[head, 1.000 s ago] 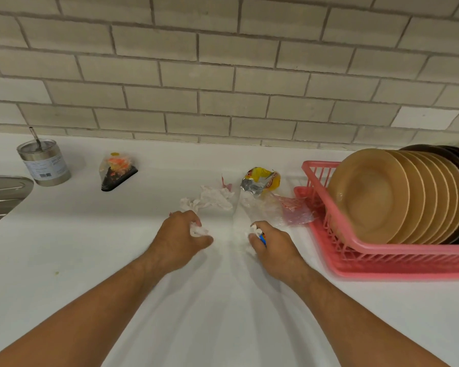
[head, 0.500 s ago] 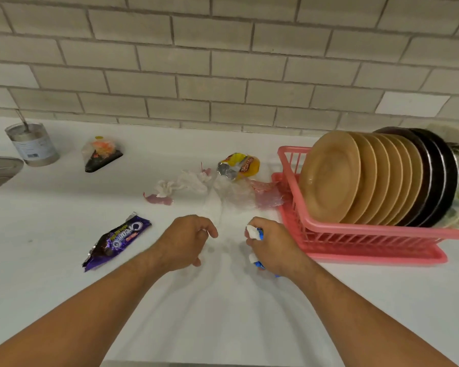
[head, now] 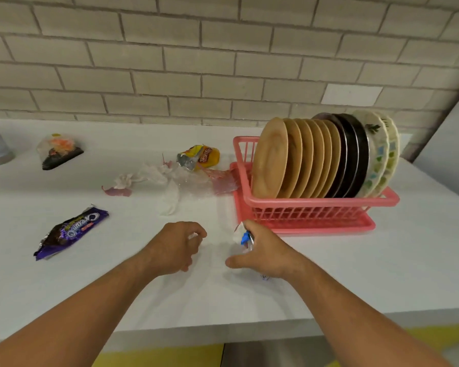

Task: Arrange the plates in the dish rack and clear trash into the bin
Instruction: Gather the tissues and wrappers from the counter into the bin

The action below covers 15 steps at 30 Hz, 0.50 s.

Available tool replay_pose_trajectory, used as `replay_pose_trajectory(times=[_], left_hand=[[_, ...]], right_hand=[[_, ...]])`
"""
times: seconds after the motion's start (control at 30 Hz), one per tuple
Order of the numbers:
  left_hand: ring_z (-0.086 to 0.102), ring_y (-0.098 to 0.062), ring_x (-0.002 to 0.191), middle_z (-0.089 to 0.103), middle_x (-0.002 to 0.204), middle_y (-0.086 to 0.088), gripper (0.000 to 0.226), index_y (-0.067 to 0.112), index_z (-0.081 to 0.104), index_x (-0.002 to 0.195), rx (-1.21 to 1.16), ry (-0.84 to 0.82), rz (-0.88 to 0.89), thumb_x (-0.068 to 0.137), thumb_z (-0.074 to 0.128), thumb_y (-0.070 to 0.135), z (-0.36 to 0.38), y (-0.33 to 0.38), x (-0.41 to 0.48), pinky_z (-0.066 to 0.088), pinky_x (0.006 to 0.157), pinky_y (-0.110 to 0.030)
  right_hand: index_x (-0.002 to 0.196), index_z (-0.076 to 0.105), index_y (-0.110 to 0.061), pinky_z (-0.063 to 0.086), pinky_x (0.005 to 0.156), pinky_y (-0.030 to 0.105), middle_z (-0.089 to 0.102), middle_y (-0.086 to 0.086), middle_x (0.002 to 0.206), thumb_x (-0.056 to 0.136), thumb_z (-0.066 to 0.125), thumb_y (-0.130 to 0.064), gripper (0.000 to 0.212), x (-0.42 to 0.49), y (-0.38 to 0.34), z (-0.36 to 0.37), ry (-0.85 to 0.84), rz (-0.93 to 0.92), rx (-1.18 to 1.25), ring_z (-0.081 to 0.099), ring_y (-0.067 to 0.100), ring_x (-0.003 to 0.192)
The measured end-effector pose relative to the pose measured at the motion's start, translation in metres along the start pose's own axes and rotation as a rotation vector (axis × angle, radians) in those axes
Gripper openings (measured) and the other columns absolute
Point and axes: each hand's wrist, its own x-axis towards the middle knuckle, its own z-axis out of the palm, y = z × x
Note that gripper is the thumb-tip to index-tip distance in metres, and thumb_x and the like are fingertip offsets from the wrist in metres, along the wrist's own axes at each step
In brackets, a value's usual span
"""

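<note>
My right hand (head: 263, 250) is curled around a crumpled white-and-blue wrapper (head: 245, 238) at centre frame, bunched small for binning; my left hand (head: 179, 245) pinches a white scrap (head: 192, 236). The plates (head: 316, 157) stand upright in the pink plastic dish rack (head: 316, 210) at right; no bin shows.

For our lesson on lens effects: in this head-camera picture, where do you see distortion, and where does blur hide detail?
Head view: wide-angle bending curves the brick wall courses; the right hand clutches a smeared white-blue wrapper whose print is unreadable; lighting is soft, shadows on the counter faint.
</note>
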Motion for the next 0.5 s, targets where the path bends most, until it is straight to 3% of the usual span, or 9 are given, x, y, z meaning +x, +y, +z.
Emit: replay_pose_trajectory(times=[0.1,0.2,0.27,0.37,0.5], left_hand=[[0.056,-0.014,0.056,0.060,0.079,-0.001,0.023,0.025,0.063,0.101,0.087,-0.015,0.040,0.098,0.042,0.018,0.006,0.006,-0.004,0.047,0.049,-0.022],[0.056,-0.006,0.067,0.058,0.085,0.008,0.022,0.027,0.064,0.103,0.185,0.018,0.110,0.099,0.043,0.020,0.007,0.005,-0.009,0.043,0.058,-0.018],[0.057,-0.006,0.073,0.060,0.091,0.008,0.021,0.029,0.064,0.101,0.194,0.009,0.131,0.099,0.044,0.022,0.008,0.002,-0.014,0.044,0.062,-0.020],[0.057,-0.006,0.069,0.062,0.093,0.008,0.020,0.029,0.063,0.099,0.207,-0.018,0.144,0.099,0.044,0.024,0.009,-0.004,-0.024,0.041,0.058,-0.019],[0.054,-0.006,0.065,0.060,0.087,0.009,0.020,0.028,0.064,0.101,0.197,-0.042,0.170,0.099,0.045,0.026,0.016,-0.004,-0.043,0.041,0.057,-0.018]], right_hand=[[0.099,0.048,-0.036,0.057,0.069,0.042,0.056,0.001,0.106,0.063,0.079,-0.022,0.050,-0.015,0.006,-0.002,0.022,0.045,-0.043,0.065,0.026,0.085],[0.100,0.047,-0.030,0.050,0.047,0.034,0.053,-0.003,0.102,0.079,0.059,-0.001,0.038,-0.029,0.005,0.001,0.132,0.059,-0.049,0.059,0.026,0.069],[0.093,0.046,-0.029,0.044,0.042,0.026,0.050,-0.008,0.091,0.084,0.050,0.003,0.033,-0.038,0.004,0.003,0.198,0.088,-0.049,0.051,0.021,0.062],[0.080,0.045,-0.028,0.048,0.051,0.034,0.054,0.002,0.096,0.084,0.045,0.008,0.036,-0.053,0.004,0.009,0.235,0.158,0.017,0.055,0.027,0.065],[0.086,0.048,-0.021,0.053,0.051,0.033,0.050,0.011,0.086,0.092,0.037,0.003,0.027,-0.082,0.005,0.017,0.199,0.186,0.119,0.059,0.023,0.060]])
